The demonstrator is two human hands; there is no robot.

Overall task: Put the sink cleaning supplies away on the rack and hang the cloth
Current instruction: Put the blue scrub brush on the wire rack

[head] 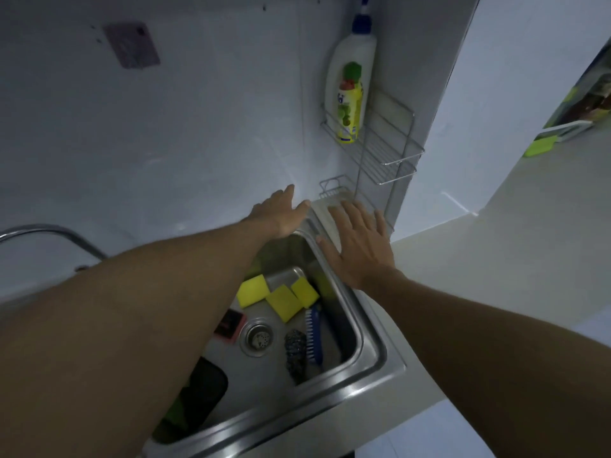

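Both my hands reach over the far corner of the steel sink (370,355), fingers spread and holding nothing. My left hand (281,209) hovers by the wall; my right hand (358,242) is above the sink's far rim, just below the wire rack (390,150). On the rack's upper shelf stand a white pump bottle (350,61) and a yellow-green bottle (349,107). In the basin lie three yellow sponges (284,302), a blue brush (313,335), a dark steel scourer (295,353), a pink-edged black pad (229,325) and a dark cloth (201,391), partly hidden by my left arm.
A chrome tap (56,234) arches at the left. The drain strainer (258,338) sits mid-basin. A small lower wire shelf (334,188) hangs beside my hands. A grey patch (132,46) is stuck on the wall. White counter extends right, with a green-handled item (542,145) farther off.
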